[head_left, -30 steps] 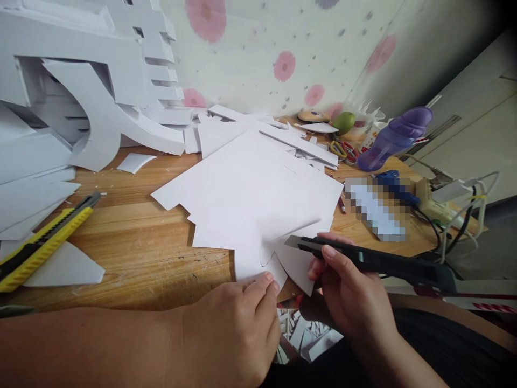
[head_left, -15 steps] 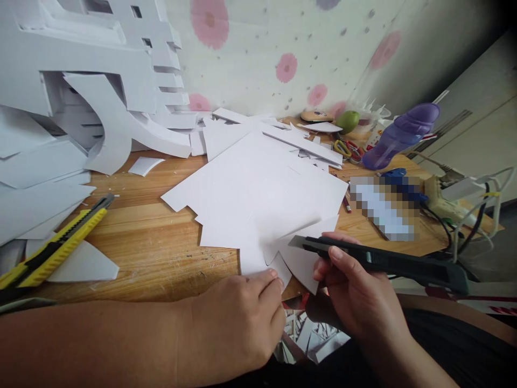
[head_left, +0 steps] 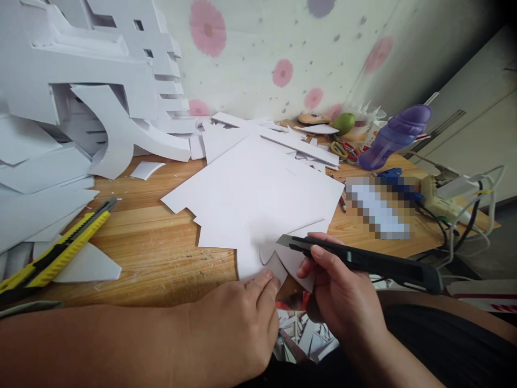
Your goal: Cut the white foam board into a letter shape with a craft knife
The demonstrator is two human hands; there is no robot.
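My right hand [head_left: 339, 285] grips a black utility knife [head_left: 371, 264], thumb along its side, with the bare blade pointing left just above a white foam board [head_left: 246, 188]. A cut line runs across the board near the blade, and a curved, pointed flap [head_left: 299, 258] lies under the right fingers. My left hand [head_left: 246, 318] is closed at the board's near edge, its fingers together and pressed on a small corner piece [head_left: 277, 269]. The left thumb is hidden. On the left of the wooden table [head_left: 141, 226] rests a yellow utility knife [head_left: 60, 248].
White cut-out structures [head_left: 100, 59] and stacked boards [head_left: 36, 205] fill the left side. Offcuts, scissors [head_left: 347, 151], a green fruit [head_left: 344, 123] and a purple bottle [head_left: 396, 134] stand at the back right, near a power strip [head_left: 440, 194]. Below the edge are scraps [head_left: 307, 334].
My right hand and the black knife have shifted left, bringing the blade closer to the left fingers. The left hand keeps its place on the board. The view has shifted slightly.
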